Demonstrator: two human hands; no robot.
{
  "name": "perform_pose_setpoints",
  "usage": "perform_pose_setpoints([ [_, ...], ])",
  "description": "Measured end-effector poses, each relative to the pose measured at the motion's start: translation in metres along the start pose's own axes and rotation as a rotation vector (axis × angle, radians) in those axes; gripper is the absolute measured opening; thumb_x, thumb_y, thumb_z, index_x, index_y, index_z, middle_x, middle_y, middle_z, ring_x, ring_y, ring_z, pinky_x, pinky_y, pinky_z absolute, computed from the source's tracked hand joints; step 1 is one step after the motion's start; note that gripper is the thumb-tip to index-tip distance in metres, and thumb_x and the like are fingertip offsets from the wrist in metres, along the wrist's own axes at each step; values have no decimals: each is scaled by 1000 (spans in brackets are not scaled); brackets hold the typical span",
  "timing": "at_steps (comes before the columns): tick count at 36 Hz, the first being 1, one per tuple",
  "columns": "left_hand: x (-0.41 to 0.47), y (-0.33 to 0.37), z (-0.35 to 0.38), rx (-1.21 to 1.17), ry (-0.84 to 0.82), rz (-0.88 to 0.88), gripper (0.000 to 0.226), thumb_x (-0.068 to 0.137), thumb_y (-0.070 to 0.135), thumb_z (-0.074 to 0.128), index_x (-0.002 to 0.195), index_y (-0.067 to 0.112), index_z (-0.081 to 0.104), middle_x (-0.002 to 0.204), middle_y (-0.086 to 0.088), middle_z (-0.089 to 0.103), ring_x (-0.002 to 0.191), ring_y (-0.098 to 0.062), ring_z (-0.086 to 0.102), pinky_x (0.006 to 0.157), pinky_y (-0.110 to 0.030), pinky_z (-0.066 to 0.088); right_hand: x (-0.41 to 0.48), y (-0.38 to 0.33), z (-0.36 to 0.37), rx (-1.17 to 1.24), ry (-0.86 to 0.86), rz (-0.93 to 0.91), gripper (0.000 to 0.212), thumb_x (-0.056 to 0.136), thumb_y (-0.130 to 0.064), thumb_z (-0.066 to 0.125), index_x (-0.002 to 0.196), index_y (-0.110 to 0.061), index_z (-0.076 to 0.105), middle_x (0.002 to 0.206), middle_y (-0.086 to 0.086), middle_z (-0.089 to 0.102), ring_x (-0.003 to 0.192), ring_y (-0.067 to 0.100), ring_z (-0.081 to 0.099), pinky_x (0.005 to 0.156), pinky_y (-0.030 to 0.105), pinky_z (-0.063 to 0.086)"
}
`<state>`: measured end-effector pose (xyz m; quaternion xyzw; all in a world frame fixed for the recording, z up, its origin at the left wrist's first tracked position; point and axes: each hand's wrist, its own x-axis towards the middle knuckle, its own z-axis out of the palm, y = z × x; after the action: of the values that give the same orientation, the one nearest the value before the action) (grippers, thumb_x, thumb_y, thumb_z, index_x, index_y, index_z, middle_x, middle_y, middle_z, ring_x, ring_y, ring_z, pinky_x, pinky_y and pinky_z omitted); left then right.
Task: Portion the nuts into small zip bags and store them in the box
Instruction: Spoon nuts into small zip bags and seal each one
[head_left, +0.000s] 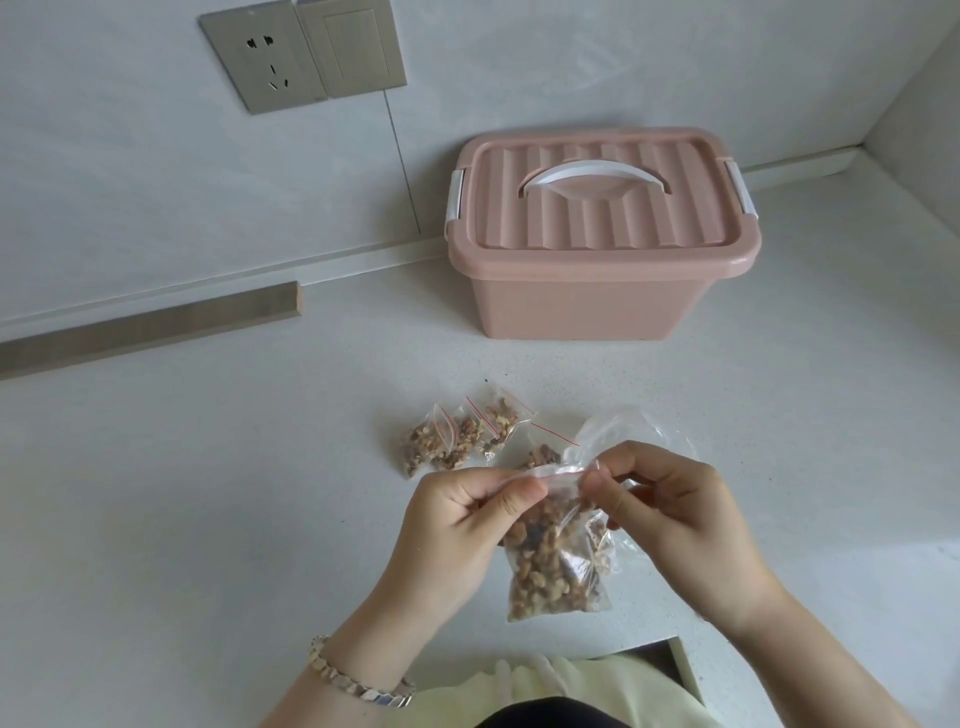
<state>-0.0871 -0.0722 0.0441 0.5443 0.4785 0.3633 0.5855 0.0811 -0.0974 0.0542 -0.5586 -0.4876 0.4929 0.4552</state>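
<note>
Pale yellow cloth (597, 686) lies nearest. Just beyond, left hand (457, 525) and right hand (675, 514) each pinch the red zip strip of a clear plastic bag of brown nuts (556, 566), hanging it upright so nothing spills; probably sealing it. Filled small zip bags (462, 436) wait farther off, before the closed pink plastic box (602, 249).

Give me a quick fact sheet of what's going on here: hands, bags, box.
left hand: pinches zip top of held bag
right hand: pinches the same zip top
held bag: clear, filled with nuts
filled bags: at least three, lying on counter beyond the hands
box: pink, lid on, white handle, near the wall
</note>
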Motion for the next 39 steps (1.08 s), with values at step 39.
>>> perform_pose_setpoints([
  [39, 11, -10, 0, 299, -76, 380, 5, 81, 22, 62, 82, 19, 66, 73, 7, 65, 63, 1, 58, 60, -13, 45, 1, 11, 6, -336, 25, -325, 15, 81, -36, 53, 82, -49, 60, 79, -20, 63, 72, -1, 60, 59, 7, 43],
])
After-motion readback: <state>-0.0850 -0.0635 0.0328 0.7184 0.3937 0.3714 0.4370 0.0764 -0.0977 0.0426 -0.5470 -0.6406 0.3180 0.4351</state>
